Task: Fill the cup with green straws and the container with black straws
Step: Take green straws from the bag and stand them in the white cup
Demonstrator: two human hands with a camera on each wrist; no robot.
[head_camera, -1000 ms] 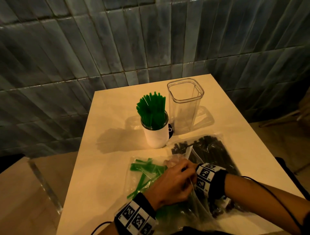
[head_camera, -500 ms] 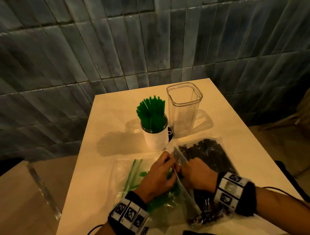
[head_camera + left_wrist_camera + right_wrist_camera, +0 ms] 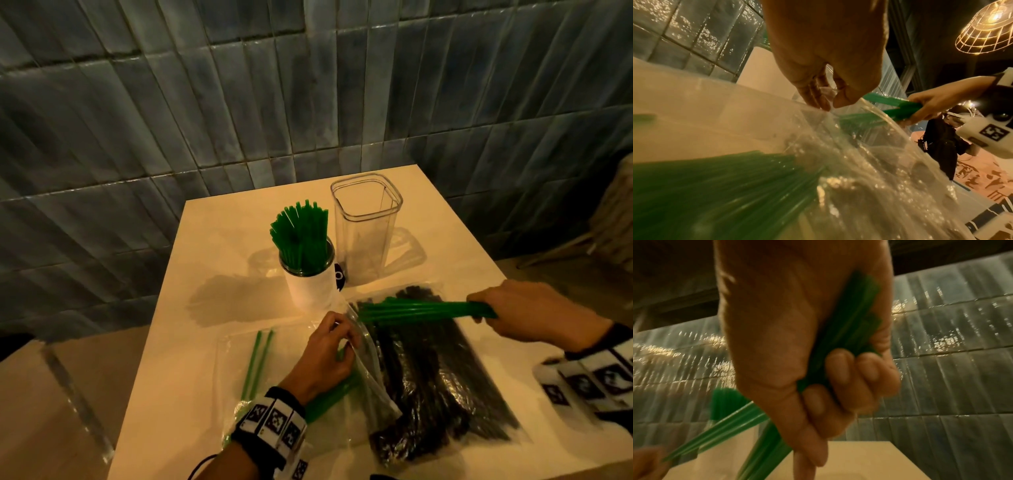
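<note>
Green straws (image 3: 424,310) sit bunched in your right hand (image 3: 534,313), its fingers curled tight round one end at about three o'clock of the worktop (image 3: 212,274), the loose ends pointing toward nine. Your left hand (image 3: 325,356) pinches the mouth of the clear bag (image 3: 239,346) at six o'clock, where a few more green ones lie inside. The white cup (image 3: 310,287), near the centre, already stands packed with green straws. Just beside it toward two o'clock the clear container (image 3: 364,233) stands upright. Black straws (image 3: 428,377) lie in their own bag at five o'clock, beneath the held bunch.
</note>
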